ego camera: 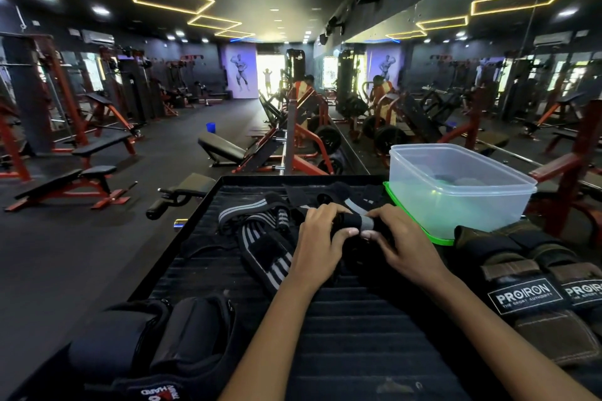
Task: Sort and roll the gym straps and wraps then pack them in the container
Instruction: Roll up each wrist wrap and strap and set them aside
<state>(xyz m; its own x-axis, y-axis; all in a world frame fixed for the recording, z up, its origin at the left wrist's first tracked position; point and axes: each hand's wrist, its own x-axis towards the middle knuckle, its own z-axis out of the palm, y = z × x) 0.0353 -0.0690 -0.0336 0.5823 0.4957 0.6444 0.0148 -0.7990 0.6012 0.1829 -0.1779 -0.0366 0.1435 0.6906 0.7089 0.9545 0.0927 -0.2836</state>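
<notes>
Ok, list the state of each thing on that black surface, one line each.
Left hand: fingers curled on the wrap.
Right hand: fingers curled on the wrap.
Black and grey wrap: partly rolled, held between both hands.
Striped wraps: unrolled, loose in a heap.
Clear container: open, standing on its green lid.
Brown gloves: lying flat, right of the hands.

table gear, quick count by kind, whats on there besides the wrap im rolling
Striped wraps: 2
PROIRON gloves: 2
Black padded cuffs: 2
Clear container: 1
Green lid: 1
Total: 8. The black straps behind the hands are too tangled to count.
</notes>
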